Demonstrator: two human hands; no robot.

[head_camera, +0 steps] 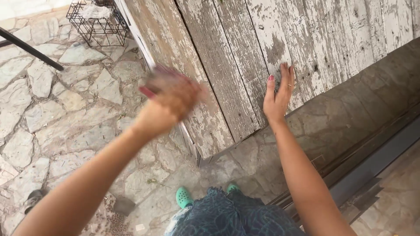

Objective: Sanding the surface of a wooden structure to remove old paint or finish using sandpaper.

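Note:
A weathered wooden door (245,52) made of grey planks with peeling white paint stands in front of me. My right hand (278,94) lies flat against its lower planks, fingers together and stretched upward. My left hand (168,102) is blurred by motion near the door's left edge, fingers curled; whether it holds anything cannot be made out. My green clogs (184,197) and patterned blue skirt (232,216) show below.
Irregular stone paving (65,113) covers the ground on the left. A black wire basket (97,19) stands at the top left, beside a dark bar (30,49). A stone threshold (350,113) and dark metal track (376,161) run along the right.

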